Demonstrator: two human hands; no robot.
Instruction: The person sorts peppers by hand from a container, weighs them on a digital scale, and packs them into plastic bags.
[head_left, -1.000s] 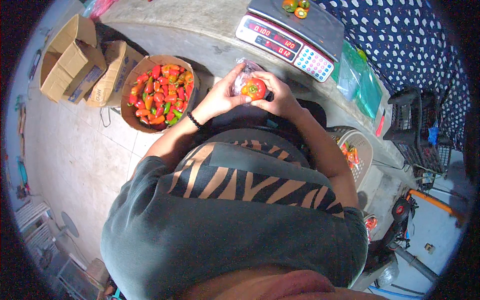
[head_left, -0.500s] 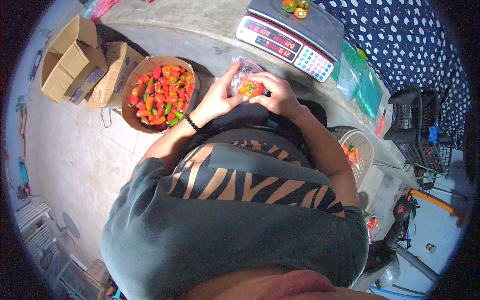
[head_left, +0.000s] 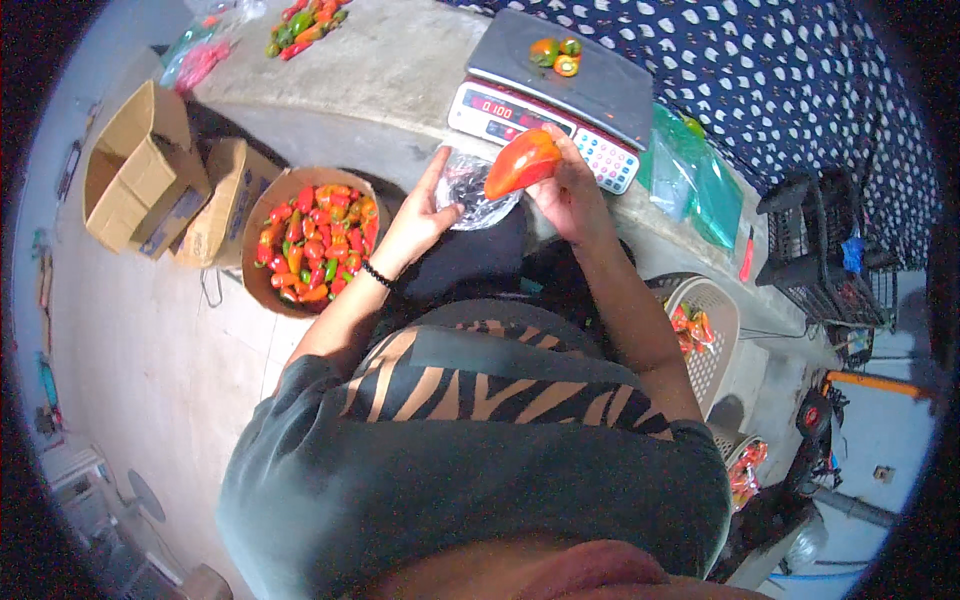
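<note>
My right hand (head_left: 568, 195) is closed on a large red-orange pepper (head_left: 523, 165), raised tilted in front of the scale's display. Beside it, a thin clear plastic bag (head_left: 478, 190) spreads above my lap, its near part held by my left hand (head_left: 424, 208), whose thumb presses on the film. The pepper's lower tip overlaps the bag in view; whether they touch I cannot tell. Just beyond my hands stands a digital scale (head_left: 560, 85) with a few green-and-orange peppers (head_left: 556, 56) on its grey plate.
Left of my legs stands a round-topped carton (head_left: 262, 290) full of red, orange and green peppers, with cardboard boxes (head_left: 150, 180) behind it. More peppers (head_left: 300, 28) lie on the concrete ledge (head_left: 390, 60). At right are green plastic bags (head_left: 710, 195), a beige basket (head_left: 722, 340) and black crates (head_left: 815, 235).
The pepper was between both hands at the bag; my right hand has lifted it away, up and to the right. My left hand stays with the bag. The view has shifted, showing more ledge.
</note>
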